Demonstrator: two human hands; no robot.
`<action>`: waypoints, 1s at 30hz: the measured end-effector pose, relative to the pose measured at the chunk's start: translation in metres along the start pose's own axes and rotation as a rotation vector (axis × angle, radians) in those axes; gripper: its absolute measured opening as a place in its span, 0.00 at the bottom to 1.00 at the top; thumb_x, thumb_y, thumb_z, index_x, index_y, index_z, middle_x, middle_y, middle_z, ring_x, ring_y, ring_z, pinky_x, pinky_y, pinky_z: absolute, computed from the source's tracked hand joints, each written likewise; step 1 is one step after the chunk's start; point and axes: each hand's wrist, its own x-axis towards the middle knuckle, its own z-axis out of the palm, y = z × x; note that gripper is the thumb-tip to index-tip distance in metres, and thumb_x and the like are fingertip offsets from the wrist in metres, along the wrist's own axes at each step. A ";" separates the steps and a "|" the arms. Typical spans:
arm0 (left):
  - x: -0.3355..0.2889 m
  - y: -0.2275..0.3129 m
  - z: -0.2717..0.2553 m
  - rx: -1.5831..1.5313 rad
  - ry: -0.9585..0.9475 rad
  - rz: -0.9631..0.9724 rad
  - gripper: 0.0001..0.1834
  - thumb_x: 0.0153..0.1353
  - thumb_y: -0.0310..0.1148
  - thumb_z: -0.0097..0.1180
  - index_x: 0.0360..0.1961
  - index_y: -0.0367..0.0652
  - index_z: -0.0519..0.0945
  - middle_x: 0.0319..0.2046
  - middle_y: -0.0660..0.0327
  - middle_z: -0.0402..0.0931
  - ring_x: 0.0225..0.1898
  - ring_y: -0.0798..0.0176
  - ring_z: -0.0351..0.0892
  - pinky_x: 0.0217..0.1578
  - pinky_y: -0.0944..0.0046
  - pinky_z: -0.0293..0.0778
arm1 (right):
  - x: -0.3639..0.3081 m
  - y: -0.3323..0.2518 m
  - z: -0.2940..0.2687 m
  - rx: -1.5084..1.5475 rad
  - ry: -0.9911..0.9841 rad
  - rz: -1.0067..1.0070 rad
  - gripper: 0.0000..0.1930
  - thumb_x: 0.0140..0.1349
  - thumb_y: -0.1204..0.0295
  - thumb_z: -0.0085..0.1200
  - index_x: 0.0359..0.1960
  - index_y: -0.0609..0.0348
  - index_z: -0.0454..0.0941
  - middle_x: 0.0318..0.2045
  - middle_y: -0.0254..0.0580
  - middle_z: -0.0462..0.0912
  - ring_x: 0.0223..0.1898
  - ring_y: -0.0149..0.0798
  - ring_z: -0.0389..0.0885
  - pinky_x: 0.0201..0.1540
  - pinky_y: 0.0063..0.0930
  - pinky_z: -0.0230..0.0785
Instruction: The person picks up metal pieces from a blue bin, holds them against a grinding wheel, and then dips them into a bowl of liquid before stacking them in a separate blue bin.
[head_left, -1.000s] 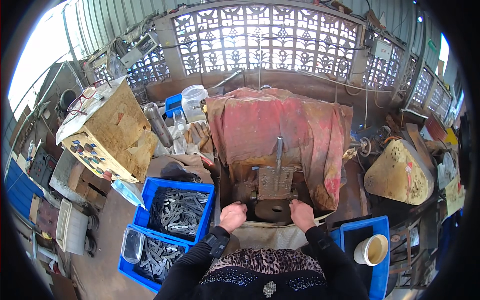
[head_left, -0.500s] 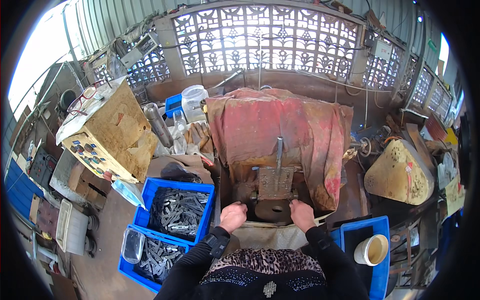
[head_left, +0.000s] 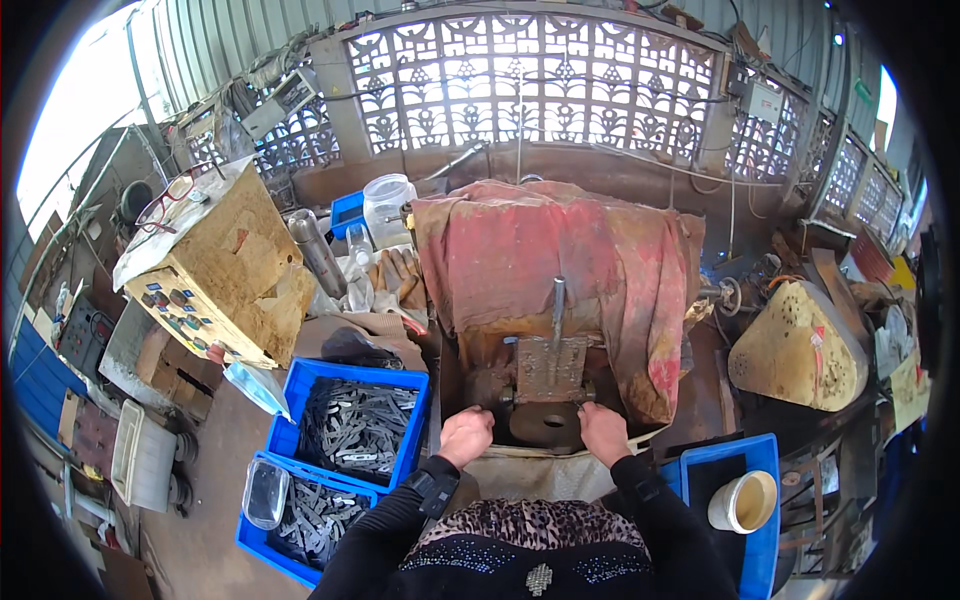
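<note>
My left hand (head_left: 467,436) rests at the left front edge of a machine's opening, its fingers curled together. Across from it, my right hand (head_left: 604,434) is closed in the same way at the right side. What the fingers hold, if anything, is too small to make out. Between the two hands lies a dark round plate (head_left: 546,424) with a hole in it. Just behind it stands a rusty metal block (head_left: 550,368), with an upright metal rod (head_left: 559,305) above. A stained red cloth (head_left: 540,250) drapes over the machine.
Two blue bins (head_left: 424,420) of flat dark metal pieces (head_left: 362,425) stand at my left, a clear plastic tub (head_left: 265,492) on the nearer one. Another blue bin (head_left: 768,550) with a cream bucket (head_left: 743,500) is at my right. A control box (head_left: 225,270) stands far left.
</note>
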 end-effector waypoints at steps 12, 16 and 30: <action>0.001 -0.004 -0.001 0.023 -0.052 0.065 0.03 0.46 0.31 0.54 0.20 0.47 0.78 0.23 0.57 0.77 0.33 0.52 0.79 0.33 0.53 0.76 | 0.120 -0.045 -0.086 0.407 0.425 -0.137 0.18 0.61 0.58 0.59 0.48 0.54 0.76 0.30 0.57 0.81 0.35 0.60 0.81 0.34 0.50 0.71; -0.001 -0.005 0.003 0.034 0.006 0.047 0.02 0.45 0.30 0.55 0.19 0.47 0.77 0.22 0.57 0.76 0.32 0.52 0.78 0.33 0.54 0.76 | 0.179 -0.078 -0.107 0.313 0.476 -0.138 0.25 0.61 0.54 0.59 0.55 0.56 0.75 0.40 0.57 0.83 0.44 0.56 0.82 0.45 0.43 0.73; 0.005 0.005 -0.009 -0.059 -0.004 0.048 0.08 0.49 0.25 0.54 0.16 0.46 0.72 0.21 0.57 0.73 0.30 0.53 0.77 0.30 0.58 0.75 | 0.208 -0.095 -0.101 -0.160 0.191 0.016 0.19 0.67 0.52 0.49 0.41 0.55 0.81 0.35 0.51 0.84 0.41 0.56 0.82 0.42 0.49 0.73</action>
